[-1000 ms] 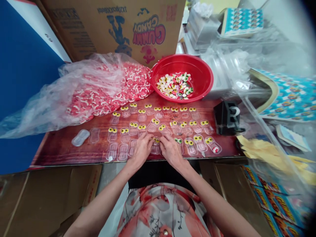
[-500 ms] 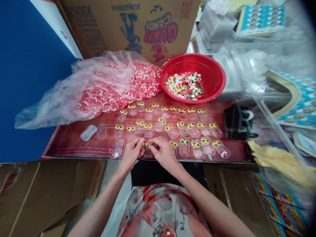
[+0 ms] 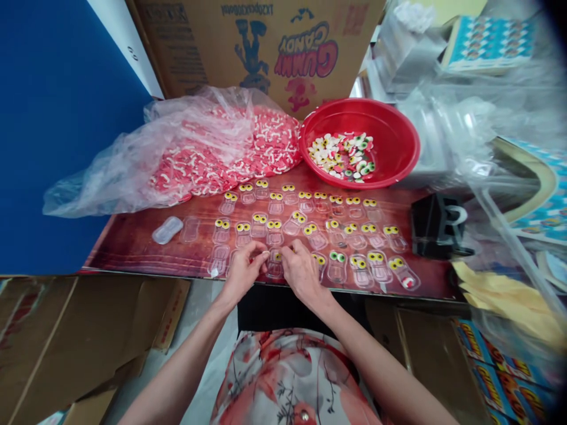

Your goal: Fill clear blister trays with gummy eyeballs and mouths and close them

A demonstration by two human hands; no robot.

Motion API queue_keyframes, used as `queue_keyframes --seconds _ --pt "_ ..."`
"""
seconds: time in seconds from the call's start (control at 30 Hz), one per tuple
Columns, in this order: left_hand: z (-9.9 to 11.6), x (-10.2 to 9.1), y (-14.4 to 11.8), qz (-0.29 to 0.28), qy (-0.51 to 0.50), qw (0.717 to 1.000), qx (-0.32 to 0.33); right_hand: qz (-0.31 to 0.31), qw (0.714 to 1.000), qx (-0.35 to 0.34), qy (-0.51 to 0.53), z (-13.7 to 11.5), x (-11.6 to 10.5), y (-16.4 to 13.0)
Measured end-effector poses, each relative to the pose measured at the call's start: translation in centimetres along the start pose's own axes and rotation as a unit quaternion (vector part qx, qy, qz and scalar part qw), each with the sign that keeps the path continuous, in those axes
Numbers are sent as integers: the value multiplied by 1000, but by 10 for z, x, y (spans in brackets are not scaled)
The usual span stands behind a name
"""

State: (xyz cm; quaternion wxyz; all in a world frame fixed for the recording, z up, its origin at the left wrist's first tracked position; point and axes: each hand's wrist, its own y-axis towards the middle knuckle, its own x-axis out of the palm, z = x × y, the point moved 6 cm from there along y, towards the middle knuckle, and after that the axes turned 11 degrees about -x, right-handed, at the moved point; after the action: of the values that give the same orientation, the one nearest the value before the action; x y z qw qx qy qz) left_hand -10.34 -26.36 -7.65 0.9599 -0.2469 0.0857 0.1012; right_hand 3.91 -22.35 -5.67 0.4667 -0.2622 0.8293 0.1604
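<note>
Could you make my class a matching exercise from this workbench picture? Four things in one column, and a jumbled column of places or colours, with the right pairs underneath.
Column 1
1. Bowl
2. Plastic bag
3. Tray with green eyes
4. Cardboard box

Column 2
A. Near the table's front edge, to the right of the right hand
B. Red, with loose eye pieces inside
C. Brown, with upside-down lettering
D. See-through, holding red-and-white pieces

Right pairs: 1-B, 2-D, 3-A, 4-C
</note>
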Motion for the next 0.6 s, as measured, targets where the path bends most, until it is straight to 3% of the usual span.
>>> queue_keyframes --seconds 0.2,0.37,0.6 --pt "12 4 6 56 129 987 77 -19 998 -8 -51 2 0 -3" --pt "15 14 11 41 222 966 126 -21 999 -7 -43 4 -2 -5" --pt "13 15 13 64 262 955 124 -26 999 -9 -36 7 1 -5"
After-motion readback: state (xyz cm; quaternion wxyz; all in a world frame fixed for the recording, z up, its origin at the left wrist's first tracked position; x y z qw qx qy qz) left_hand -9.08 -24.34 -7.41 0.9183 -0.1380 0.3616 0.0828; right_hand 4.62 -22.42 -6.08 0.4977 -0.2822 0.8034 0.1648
